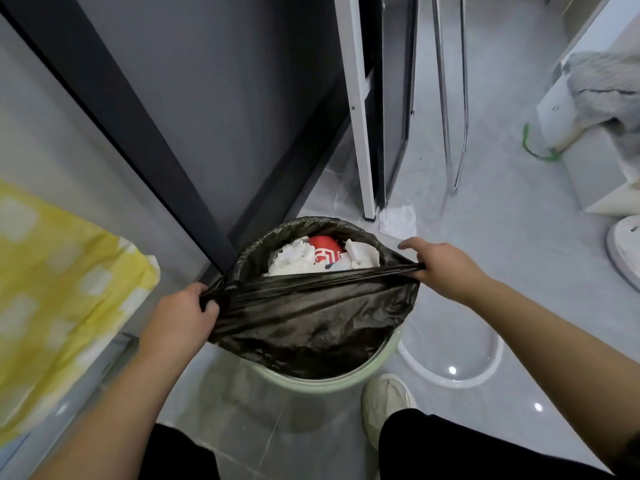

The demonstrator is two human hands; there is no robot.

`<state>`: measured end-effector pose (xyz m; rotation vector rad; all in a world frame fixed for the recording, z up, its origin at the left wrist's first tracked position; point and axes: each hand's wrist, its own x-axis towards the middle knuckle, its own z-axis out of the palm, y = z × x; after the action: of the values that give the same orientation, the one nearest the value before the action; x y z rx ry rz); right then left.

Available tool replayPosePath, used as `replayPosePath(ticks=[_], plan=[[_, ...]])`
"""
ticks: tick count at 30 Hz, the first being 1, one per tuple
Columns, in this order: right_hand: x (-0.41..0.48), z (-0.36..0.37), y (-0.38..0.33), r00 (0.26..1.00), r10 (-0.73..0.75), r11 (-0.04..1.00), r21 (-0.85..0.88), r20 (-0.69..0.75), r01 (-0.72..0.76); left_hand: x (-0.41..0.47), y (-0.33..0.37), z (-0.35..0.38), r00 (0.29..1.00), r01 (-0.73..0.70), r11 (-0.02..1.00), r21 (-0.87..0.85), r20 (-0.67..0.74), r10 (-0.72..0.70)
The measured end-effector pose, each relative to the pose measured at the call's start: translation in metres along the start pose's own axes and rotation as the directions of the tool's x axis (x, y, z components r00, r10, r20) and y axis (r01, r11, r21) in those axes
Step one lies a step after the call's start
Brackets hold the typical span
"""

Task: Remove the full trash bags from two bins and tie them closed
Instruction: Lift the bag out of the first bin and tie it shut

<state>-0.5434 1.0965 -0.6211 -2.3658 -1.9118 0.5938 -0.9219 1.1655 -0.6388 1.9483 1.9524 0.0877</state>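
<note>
From the head view I see both hands on the black trash bag (pixel 311 313), which sits in the pale green bin (pixel 329 382) on the floor, just beyond my shoe (pixel 384 400). My left hand (pixel 180 317) has its fingers curled tight round a gathered bunch of the near rim. My right hand (pixel 446 265) pinches the opposite bunch between thumb and curled fingers, while the index finger (pixel 408 244) sticks out straight above the plastic. Between the two grips the near edge is stretched into a taut band. Beyond my fingers the far rim lies folded over the bin, and the mouth gapes there.

Inside, past the band, I can see crumpled white paper (pixel 294 259) and a red packet (pixel 325 252) piled close to the top — light stuff, I judge, so the lift should take little effort. The film is thin, soft and slick. It looks likely to stretch or tear if I haul on one narrow strip, so I would free the far rim and gather more plastic into each fist before pulling up. Loose paper (pixel 396 220) lies on the floor beyond my right fingertips — a sign that the top layer could spill.
</note>
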Motion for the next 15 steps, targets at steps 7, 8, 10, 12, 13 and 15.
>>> replayPosePath(ticks=[7,8,10,12,13,15], plan=[[0.016,0.005,-0.001,0.973,0.231,0.936,0.268,0.020,-0.227,0.007,0.009,0.004,0.997,0.017,0.969,-0.245,-0.063,-0.033],[0.020,0.005,-0.002,0.962,0.265,0.846,0.464,0.057,-0.261,0.009,0.012,0.004,0.997,0.003,0.944,-0.331,-0.071,-0.028],[0.025,0.005,-0.007,0.941,0.308,0.567,0.766,0.141,-0.301,0.014,0.017,0.003,0.996,-0.014,0.869,-0.495,-0.083,-0.032],[0.032,0.004,-0.013,0.937,0.310,0.362,0.891,0.162,-0.274,0.019,0.023,0.001,0.993,-0.037,0.783,-0.621,-0.112,-0.042],[0.035,0.005,-0.016,0.940,0.306,0.301,0.922,0.148,-0.244,0.021,0.027,0.000,0.991,-0.054,0.751,-0.658,-0.130,-0.042],[0.041,0.008,-0.023,0.945,0.309,0.210,0.962,0.104,-0.175,0.023,0.035,-0.002,0.987,-0.115,0.697,-0.708,-0.163,-0.003]])
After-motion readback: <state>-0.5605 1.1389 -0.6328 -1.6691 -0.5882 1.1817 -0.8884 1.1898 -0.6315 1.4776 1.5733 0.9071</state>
